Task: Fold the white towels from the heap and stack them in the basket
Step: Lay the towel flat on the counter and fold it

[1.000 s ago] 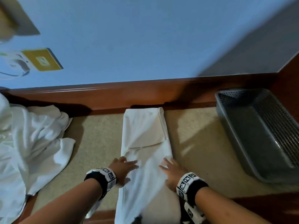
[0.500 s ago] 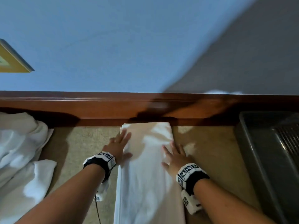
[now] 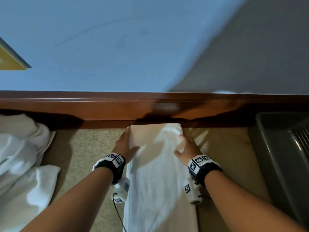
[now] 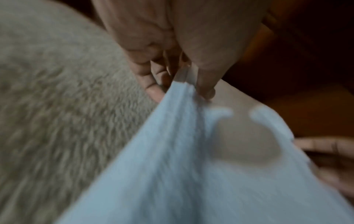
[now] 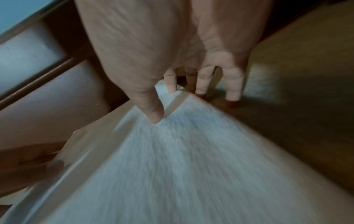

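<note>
**Both hands at the far end of the folded towel**

Landmark: the folded towel (image 3: 158, 173), a long white strip on the beige carpet (image 3: 93, 148), its far end just short of the wooden baseboard (image 3: 117, 111).

Head view: the left hand (image 3: 124, 146) lies on the towel's left far edge, fingers extended along it, thumb on top of the cloth. The right hand (image 3: 188, 149) sits at the towel's right far edge, thumb on top. From here I cannot tell whether either hand grips. The heap of unfolded white towels (image 3: 21, 161) lies well left of the towel; the grey basket (image 3: 280, 148) stands to its right, apart from it, partly cut off by the frame edge.

Left wrist view adds what the head view hides: the left hand (image 4: 172, 50) pinches the towel (image 4: 191, 166) edge between thumb and fingers (image 4: 151, 86); the layered hem shows in the pinch.

Right wrist view: the right hand (image 5: 162, 60) has its thumb pressed on the towel (image 5: 172, 159) top and one finger at the hem, so it holds the edge; the other fingers (image 5: 232, 89) point down to the carpet beside the towel. Both wrist views are motion-blurred.
</note>
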`<state>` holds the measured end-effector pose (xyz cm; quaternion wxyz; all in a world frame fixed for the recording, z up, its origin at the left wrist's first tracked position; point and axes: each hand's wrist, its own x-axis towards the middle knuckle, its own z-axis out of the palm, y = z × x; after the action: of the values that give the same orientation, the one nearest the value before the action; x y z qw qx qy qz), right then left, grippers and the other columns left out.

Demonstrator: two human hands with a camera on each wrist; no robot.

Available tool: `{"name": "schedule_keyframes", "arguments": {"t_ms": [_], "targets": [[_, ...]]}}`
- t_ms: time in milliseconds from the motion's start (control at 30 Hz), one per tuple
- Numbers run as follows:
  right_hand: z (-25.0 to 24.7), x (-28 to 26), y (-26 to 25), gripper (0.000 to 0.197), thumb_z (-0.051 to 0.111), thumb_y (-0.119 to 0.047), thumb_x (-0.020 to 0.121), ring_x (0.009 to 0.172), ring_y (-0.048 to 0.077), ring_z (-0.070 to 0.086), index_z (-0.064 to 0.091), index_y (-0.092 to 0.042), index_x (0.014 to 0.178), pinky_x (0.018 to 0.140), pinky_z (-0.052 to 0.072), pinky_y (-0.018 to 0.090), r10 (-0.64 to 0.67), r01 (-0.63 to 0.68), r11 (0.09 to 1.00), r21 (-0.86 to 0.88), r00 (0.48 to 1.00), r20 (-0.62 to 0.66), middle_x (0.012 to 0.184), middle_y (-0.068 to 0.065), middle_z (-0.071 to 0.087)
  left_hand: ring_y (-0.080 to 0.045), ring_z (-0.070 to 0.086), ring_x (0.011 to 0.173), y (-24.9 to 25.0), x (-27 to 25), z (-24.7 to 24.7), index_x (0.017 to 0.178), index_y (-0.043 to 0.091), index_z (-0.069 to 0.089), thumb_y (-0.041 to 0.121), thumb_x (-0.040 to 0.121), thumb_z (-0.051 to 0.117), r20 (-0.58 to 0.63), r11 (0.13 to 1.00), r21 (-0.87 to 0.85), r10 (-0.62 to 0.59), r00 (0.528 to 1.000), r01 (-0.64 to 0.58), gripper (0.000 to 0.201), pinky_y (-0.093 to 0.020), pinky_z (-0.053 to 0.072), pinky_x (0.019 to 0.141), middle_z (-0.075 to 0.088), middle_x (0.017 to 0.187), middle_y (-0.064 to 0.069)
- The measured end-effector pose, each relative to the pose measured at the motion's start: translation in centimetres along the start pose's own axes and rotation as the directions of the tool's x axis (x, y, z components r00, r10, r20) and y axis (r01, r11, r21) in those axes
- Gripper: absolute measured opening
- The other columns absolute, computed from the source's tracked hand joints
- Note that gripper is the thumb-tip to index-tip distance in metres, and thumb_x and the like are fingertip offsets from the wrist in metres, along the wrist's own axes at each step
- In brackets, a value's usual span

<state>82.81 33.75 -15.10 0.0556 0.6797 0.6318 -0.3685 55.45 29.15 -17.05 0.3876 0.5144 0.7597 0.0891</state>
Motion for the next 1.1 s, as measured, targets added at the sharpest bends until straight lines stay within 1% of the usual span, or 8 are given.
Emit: {"name": "schedule_keyframes", "arguments": {"t_ms": [100, 200, 267, 400, 667, 800, 1000, 1100], "targets": [[1.9, -3.5, 1.4, 0.085, 0.072, -0.034, 0.087, 0.140, 0.026, 0.038, 0.021, -0.028, 0.155, 0.114, 0.036, 0.038, 0.041, -0.038, 0.998, 0.057, 0.998, -0.046, 0.155, 0.006, 0.027, -0.029, 0.062, 0.109, -0.7, -3.4, 1.8, 0.132, 0.015, 0.048, 0.037, 0.086, 0.072, -0.100, 0.943, -0.282, -0.213, 0.972, 0.177, 0.057, -0.043, 0.052, 0.094, 0.062, 0.123, -0.008], [4.7, -7.2, 3.8, 0.094, 0.072, -0.035, 0.088, 0.147, 0.027, 0.028, 0.011, -0.021, 0.158, 0.118, 0.030, 0.039, 0.142, -0.139, 0.985, 0.103, 0.990, -0.016, 0.161, 0.007, 0.019, -0.026, 0.060, 0.083, -1.3, -7.5, 3.8, 0.106, 0.014, 0.054, 0.049, 0.084, 0.071, -0.024, 0.938, -0.226, -0.274, 0.962, 0.262, 0.045, -0.033, 0.047, 0.072, 0.067, 0.100, -0.007], [6.3, -9.8, 5.2, 0.092, 0.071, -0.037, 0.088, 0.146, 0.026, 0.030, 0.015, -0.011, 0.156, 0.118, 0.029, 0.035, 0.189, -0.188, 0.978, 0.090, 0.982, 0.001, 0.160, 0.011, 0.024, -0.024, 0.056, 0.077, -2.0, -10.1, 5.0, 0.098, 0.014, 0.054, 0.051, 0.085, 0.070, 0.024, 0.955, -0.146, -0.257, 0.966, 0.258, 0.043, -0.031, 0.042, 0.068, 0.063, 0.092, -0.006], [8.7, -15.1, 7.5, 0.080, 0.070, -0.034, 0.090, 0.139, 0.025, 0.042, 0.026, -0.004, 0.150, 0.109, 0.034, 0.028, 0.215, -0.215, 0.972, 0.095, 0.976, 0.011, 0.152, 0.012, 0.040, -0.023, 0.057, 0.077, -4.0, -15.2, 7.7, 0.100, 0.012, 0.061, 0.048, 0.085, 0.071, 0.067, 0.963, -0.122, -0.235, 0.970, 0.242, 0.041, -0.030, 0.043, 0.069, 0.062, 0.091, -0.004], [12.7, -23.9, 12.8, 0.075, 0.074, -0.049, 0.079, 0.123, 0.024, 0.058, 0.047, -0.009, 0.137, 0.101, 0.046, 0.029, 0.203, -0.219, 0.967, 0.132, 0.971, 0.126, 0.137, 0.006, 0.059, -0.023, 0.063, 0.074, -7.2, -24.5, 11.8, 0.093, 0.011, 0.066, 0.050, 0.084, 0.072, 0.122, 0.947, -0.153, -0.265, 0.956, 0.282, 0.041, -0.029, 0.046, 0.065, 0.068, 0.085, -0.006], [15.0, -28.0, 15.4, 0.051, 0.085, -0.040, 0.073, 0.105, 0.019, 0.066, 0.058, -0.017, 0.109, 0.086, 0.049, 0.024, 0.112, -0.140, 0.963, 0.232, 0.985, 0.131, 0.111, -0.002, 0.068, -0.027, 0.068, 0.086, -8.6, -29.6, 14.4, 0.097, 0.015, 0.069, 0.049, 0.078, 0.079, 0.176, 0.911, -0.259, -0.283, 0.943, 0.322, 0.041, -0.034, 0.053, 0.075, 0.071, 0.094, -0.007], [17.3, -34.5, 19.5, 0.036, 0.089, -0.033, 0.071, 0.080, 0.004, 0.071, 0.077, -0.015, 0.100, 0.063, 0.050, 0.012, 0.065, -0.197, 0.905, 0.378, 0.940, 0.334, 0.090, -0.007, 0.076, -0.019, 0.069, 0.087, -10.8, -37.6, 18.2, 0.104, 0.019, 0.070, 0.048, 0.069, 0.085, 0.198, 0.870, -0.331, -0.314, 0.928, 0.365, 0.048, -0.028, 0.053, 0.074, 0.073, 0.097, -0.003], [18.2, -37.9, 21.0, 0.035, 0.087, -0.033, 0.074, 0.074, 0.001, 0.068, 0.076, -0.017, 0.103, 0.058, 0.049, 0.011, 0.040, -0.170, 0.903, 0.394, 0.948, 0.316, 0.085, -0.009, 0.074, -0.018, 0.069, 0.083, -11.6, -42.1, 20.4, 0.109, 0.016, 0.070, 0.039, 0.069, 0.088, 0.228, 0.850, -0.367, -0.313, 0.922, 0.379, 0.049, -0.025, 0.054, 0.068, 0.072, 0.100, -0.005]]}}
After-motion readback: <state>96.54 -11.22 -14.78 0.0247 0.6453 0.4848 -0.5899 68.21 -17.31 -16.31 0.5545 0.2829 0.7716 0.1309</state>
